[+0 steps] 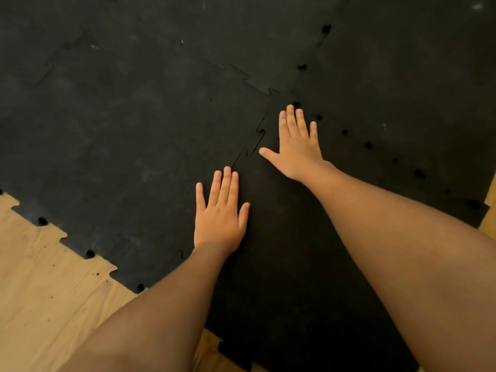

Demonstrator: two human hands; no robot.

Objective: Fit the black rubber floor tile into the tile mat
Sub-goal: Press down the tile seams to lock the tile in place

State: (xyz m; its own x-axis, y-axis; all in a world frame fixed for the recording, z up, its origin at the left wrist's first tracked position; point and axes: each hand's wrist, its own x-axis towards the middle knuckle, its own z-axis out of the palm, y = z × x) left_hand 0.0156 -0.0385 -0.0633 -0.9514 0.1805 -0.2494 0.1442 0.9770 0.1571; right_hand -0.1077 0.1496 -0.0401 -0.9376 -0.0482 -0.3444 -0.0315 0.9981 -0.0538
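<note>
The black rubber floor tile [290,264] lies flat under both my arms, with its jigsaw-toothed left edge against the tile mat [120,124]. My left hand [220,213] rests palm down, fingers spread, on the seam between tile and mat. My right hand [296,146] lies flat farther up on the tile, just right of the interlocking seam [255,140], where a thin gap still shows around the teeth. Neither hand holds anything.
Bare light plywood floor [45,285] shows at lower left and in a sliver at the right edge. The mat's toothed border [88,253] runs diagonally across the lower left. Another black tile [402,76] joins on at the upper right, with small dark holes along its seam.
</note>
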